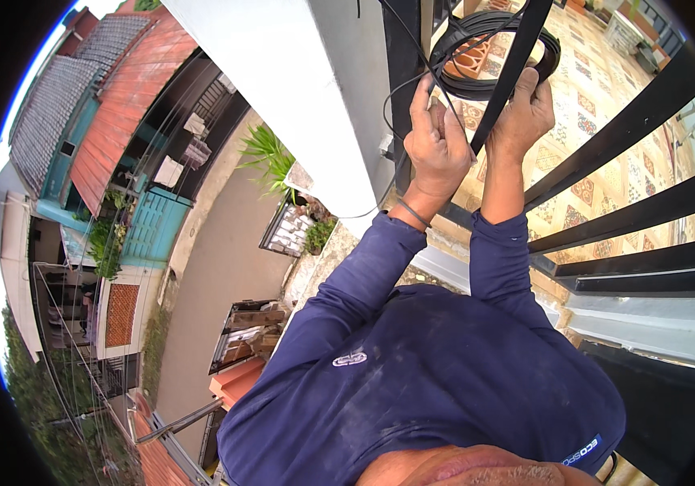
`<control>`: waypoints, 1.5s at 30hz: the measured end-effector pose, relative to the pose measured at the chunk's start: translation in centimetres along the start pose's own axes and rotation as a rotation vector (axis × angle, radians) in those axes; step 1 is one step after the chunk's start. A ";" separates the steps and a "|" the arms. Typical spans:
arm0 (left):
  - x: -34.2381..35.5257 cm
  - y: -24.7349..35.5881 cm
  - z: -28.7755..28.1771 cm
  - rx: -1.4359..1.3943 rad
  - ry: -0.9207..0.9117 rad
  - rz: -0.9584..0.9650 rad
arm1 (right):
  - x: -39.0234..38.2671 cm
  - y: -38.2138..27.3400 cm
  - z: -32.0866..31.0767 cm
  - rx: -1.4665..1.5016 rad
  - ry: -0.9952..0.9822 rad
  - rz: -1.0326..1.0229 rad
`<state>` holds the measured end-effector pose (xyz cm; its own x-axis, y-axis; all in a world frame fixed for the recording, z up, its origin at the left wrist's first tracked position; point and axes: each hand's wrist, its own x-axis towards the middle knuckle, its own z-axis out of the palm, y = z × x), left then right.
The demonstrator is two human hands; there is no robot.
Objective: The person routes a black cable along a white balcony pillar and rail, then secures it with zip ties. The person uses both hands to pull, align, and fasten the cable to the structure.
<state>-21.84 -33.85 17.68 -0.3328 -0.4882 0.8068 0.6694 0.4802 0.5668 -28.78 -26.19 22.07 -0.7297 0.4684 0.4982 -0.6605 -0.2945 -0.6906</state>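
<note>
A coil of black cable [548, 53] is at the top of the view, among the black metal railing bars [506, 89]. My left hand [436, 142] has its fingers curled at the coil's lower left, on the cable and beside an upright bar. Loose strands run from the coil past that hand and down along the white wall [282, 57]. My right hand [523, 121], on the other side of that bar, is closed on the lower right of the coil, its thumb upward. Part of each hand's grip is hidden.
Patterned floor tiles [582, 186] and terracotta hollow blocks [465, 58] show beyond the bars. More bars [623, 227] cross the right side. Far below at left lie a street [209, 235], houses with red roofing [132, 105], overhead wires and plants [274, 162].
</note>
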 end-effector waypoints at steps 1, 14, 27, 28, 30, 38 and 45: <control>-0.1 -0.2 -0.1 0.035 -0.009 0.020 | -0.5 0.2 -0.2 -0.002 0.007 -0.014; 1.1 0.1 0.0 0.079 -0.132 0.204 | 1.2 -2.9 -3.5 0.605 -0.296 0.266; 2.3 0.6 0.4 0.069 -0.113 0.094 | 1.6 -2.2 -0.1 0.438 -0.440 0.074; 2.0 0.6 0.4 0.084 -0.032 0.154 | 1.6 -1.7 -0.2 0.496 -0.480 0.175; 0.9 1.2 -0.3 0.064 -0.047 0.172 | 1.1 -1.0 -0.7 0.584 -0.542 0.327; -2.8 2.1 -7.2 0.012 0.078 -0.055 | -4.3 -1.8 -3.4 0.205 -0.622 0.244; -3.9 2.9 -13.0 -0.006 0.240 -0.281 | -4.8 -2.0 -5.5 0.071 -0.511 0.246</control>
<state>-9.96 -40.03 14.02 -0.3398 -0.7577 0.5572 0.5783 0.2989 0.7591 -23.00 -23.31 18.20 -0.8446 -0.0777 0.5298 -0.4582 -0.4071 -0.7902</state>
